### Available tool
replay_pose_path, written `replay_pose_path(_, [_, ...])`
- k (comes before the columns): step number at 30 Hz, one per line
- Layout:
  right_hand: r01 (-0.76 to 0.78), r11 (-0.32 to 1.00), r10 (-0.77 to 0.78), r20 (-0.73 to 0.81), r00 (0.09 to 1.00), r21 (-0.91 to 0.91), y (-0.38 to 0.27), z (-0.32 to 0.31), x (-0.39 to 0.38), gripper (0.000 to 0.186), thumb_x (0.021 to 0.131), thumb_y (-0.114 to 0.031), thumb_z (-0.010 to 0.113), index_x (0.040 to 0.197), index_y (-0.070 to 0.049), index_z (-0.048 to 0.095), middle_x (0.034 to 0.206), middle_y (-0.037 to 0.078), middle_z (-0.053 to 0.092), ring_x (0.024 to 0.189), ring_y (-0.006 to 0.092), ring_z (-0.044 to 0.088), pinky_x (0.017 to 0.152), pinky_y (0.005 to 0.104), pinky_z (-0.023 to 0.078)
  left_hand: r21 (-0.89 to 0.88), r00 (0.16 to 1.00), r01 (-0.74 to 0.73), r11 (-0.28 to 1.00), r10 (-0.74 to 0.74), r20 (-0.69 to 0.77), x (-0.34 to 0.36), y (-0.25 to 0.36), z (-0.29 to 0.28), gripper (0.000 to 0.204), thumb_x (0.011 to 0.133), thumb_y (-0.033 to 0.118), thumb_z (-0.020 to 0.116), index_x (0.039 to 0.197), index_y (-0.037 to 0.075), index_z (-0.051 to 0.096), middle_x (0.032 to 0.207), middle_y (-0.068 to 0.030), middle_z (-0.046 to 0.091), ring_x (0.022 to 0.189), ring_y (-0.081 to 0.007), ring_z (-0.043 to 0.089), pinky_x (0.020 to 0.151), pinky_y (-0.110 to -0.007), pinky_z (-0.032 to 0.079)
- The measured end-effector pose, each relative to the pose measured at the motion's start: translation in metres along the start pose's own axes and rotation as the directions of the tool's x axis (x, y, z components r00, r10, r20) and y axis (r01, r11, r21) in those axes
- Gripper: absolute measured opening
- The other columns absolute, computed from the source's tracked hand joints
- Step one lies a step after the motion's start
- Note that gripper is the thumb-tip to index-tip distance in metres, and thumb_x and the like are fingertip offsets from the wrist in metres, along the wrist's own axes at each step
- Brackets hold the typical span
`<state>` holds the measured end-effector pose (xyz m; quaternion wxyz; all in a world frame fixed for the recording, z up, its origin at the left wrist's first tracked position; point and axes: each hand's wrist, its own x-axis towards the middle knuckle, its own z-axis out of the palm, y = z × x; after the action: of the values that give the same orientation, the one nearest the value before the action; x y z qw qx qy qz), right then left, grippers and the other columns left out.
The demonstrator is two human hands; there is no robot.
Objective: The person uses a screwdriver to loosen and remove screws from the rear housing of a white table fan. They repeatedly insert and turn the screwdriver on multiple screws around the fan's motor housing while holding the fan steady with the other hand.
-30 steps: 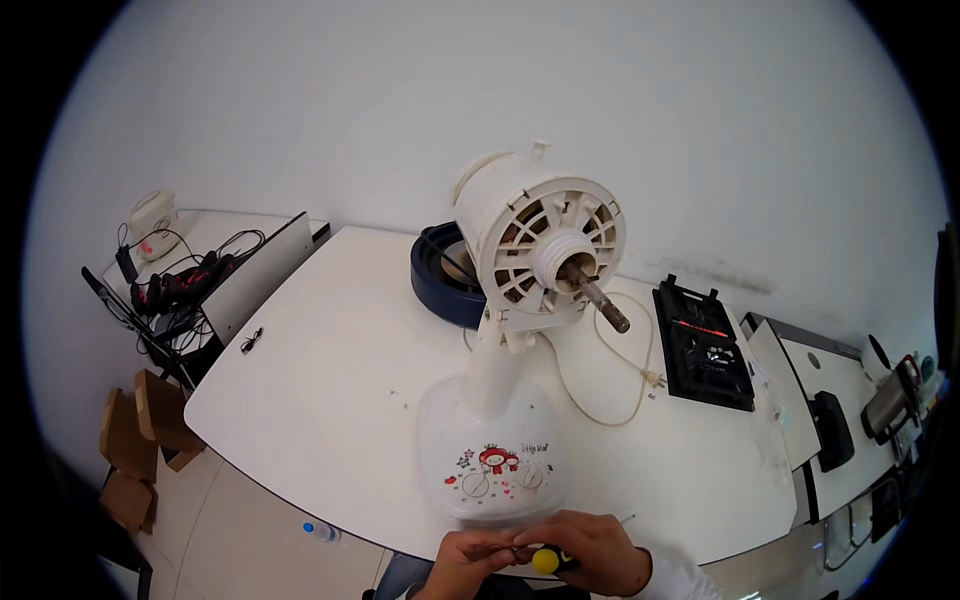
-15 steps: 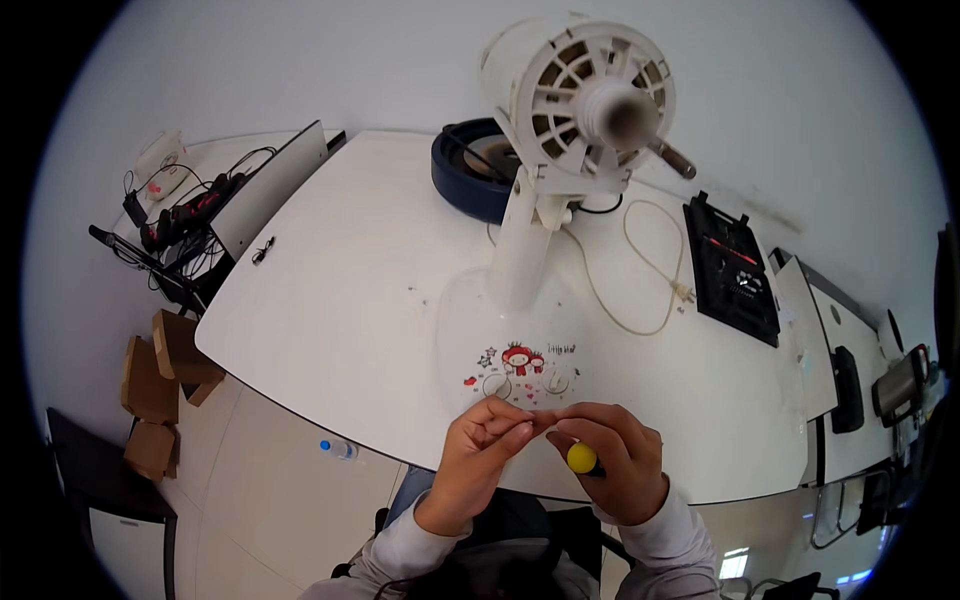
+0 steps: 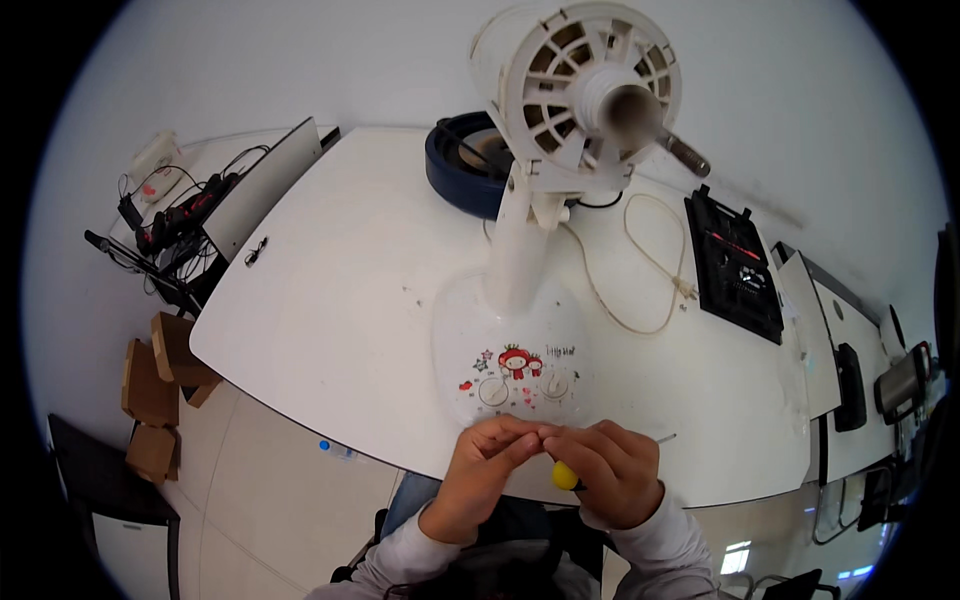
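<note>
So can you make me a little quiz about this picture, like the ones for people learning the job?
1. Which of the person's hands holds the yellow-ended screwdriver?
2. True or false: the black tool case lies shut.
3. Pick one. What colour is the outside of the round thing behind the white fan?
A) red
B) dark blue
C) yellow

Key:
1. The right hand.
2. False: it lies open, with its inside showing.
3. B
</note>
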<state>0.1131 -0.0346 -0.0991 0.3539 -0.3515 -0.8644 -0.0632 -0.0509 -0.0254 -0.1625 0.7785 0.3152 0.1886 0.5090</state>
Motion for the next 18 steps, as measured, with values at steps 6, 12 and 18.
replay_pose_path(6, [-0.024,0.995,0.019,0.056,0.998,0.099,0.006,0.004,-0.007,0.034,0.065,-0.005,0.064,0.099,-0.004,0.060,0.096,0.006,0.064,0.064,0.0172,0.058,0.050,0.0247,0.046,0.310,1.000,-0.017,0.951,0.023,-0.015,0.000,0.017,0.003,0.009,0.084,-0.001,0.061,0.092,-0.003,0.061,0.094,-0.0073,0.062,0.091,-0.0142,0.059,0.089,-0.028,0.044])
replay_pose_path(12, [-0.166,0.945,0.159,0.045,0.986,0.283,-0.006,0.007,-0.006,0.028,0.064,-0.002,0.063,0.091,-0.004,0.061,0.078,0.007,0.063,0.063,0.0204,0.060,0.053,0.0262,0.049,0.446,0.992,-0.074,0.892,0.021,0.125,-0.004,0.017,-0.009,0.009,0.082,0.002,0.058,0.091,0.000,0.059,0.088,-0.0038,0.062,0.085,-0.0121,0.059,0.086,-0.029,0.045])
replay_pose_path(18, [-0.217,0.931,0.219,0.025,0.975,0.293,-0.007,0.017,-0.010,0.031,0.058,0.001,0.067,0.088,-0.003,0.062,0.076,0.007,0.063,0.066,0.0223,0.062,0.055,0.0273,0.050,0.629,0.984,-0.123,0.767,0.013,0.177,0.000,0.025,-0.008,0.018,0.075,-0.003,0.052,0.093,-0.001,0.055,0.090,-0.0091,0.058,0.085,-0.0163,0.056,0.085,-0.031,0.043])
